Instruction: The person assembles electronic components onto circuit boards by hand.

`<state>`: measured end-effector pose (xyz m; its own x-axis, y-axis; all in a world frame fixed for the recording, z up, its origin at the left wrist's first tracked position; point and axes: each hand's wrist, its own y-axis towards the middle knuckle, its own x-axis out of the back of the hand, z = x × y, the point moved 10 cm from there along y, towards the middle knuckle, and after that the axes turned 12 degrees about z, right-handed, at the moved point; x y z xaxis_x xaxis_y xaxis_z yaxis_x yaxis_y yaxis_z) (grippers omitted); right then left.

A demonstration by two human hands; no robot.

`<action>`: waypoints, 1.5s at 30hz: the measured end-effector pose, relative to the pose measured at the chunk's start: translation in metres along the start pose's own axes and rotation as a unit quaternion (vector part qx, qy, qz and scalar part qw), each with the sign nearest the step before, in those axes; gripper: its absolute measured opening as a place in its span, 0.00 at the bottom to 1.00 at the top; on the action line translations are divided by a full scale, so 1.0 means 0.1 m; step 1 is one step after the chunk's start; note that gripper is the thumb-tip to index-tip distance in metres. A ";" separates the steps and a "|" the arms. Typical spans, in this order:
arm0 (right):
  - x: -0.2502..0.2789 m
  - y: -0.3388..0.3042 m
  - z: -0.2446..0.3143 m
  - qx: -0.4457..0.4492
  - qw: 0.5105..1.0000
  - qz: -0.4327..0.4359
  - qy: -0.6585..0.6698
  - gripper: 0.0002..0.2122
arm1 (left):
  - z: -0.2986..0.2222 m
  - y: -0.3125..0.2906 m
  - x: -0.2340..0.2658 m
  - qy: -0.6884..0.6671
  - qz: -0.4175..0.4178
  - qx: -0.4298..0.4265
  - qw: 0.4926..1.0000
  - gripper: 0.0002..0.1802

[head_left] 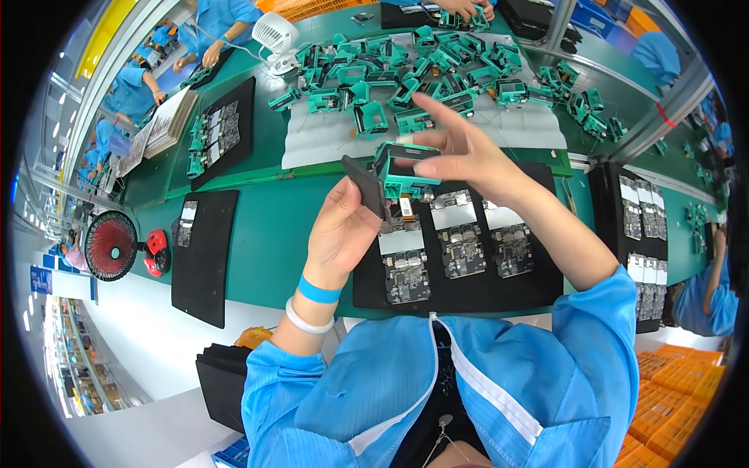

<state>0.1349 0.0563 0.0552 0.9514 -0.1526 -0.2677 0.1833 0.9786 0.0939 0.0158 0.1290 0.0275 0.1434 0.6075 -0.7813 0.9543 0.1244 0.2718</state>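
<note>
Over the near mat, my left hand (343, 225) grips a thin dark flat panel (365, 187) between thumb and fingers. Right beside the panel is a teal plastic frame (402, 186), with a small flex cable (406, 207) hanging below it. My right hand (466, 160) has its thumb over the frame's right side and a bent finger at its top edge, while the index finger stretches up and away. Whether panel and frame are joined is hidden. Below my hands, three circuit boards (462, 248) lie side by side on a black mat (374, 292).
A heap of teal frames (367, 66) covers a white sheet (312, 144) beyond my hands. Black mats with boards lie left (234, 129) and right (620, 257). A white fan (275, 35), a black-and-red fan (111, 245) and metal posts (679, 109) edge the bench. Other people work nearby.
</note>
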 end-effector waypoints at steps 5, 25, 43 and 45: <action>-0.17 -0.02 -0.42 -0.090 0.994 0.053 -0.025 0.22 | -0.06 -0.19 0.22 0.050 -0.042 -0.042 0.997 0.16; -0.04 0.09 -1.00 -0.005 0.955 -0.025 -0.297 0.14 | 0.02 -0.87 -0.25 0.704 0.005 0.063 0.707 0.08; -0.07 0.08 -1.04 -0.062 0.954 0.002 -0.294 0.13 | -0.01 -0.80 -0.47 0.805 -0.024 -0.084 0.586 0.18; -0.06 0.08 -1.04 -0.066 0.957 -0.002 -0.282 0.12 | 0.02 -0.77 -0.48 0.815 -0.019 -0.087 0.573 0.18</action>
<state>0.1048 0.0797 -0.0425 0.9401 -0.1704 0.2954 0.1899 0.9810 -0.0386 -0.0643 0.0892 0.0429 -0.4474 0.5105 0.7343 0.8875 0.1526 0.4347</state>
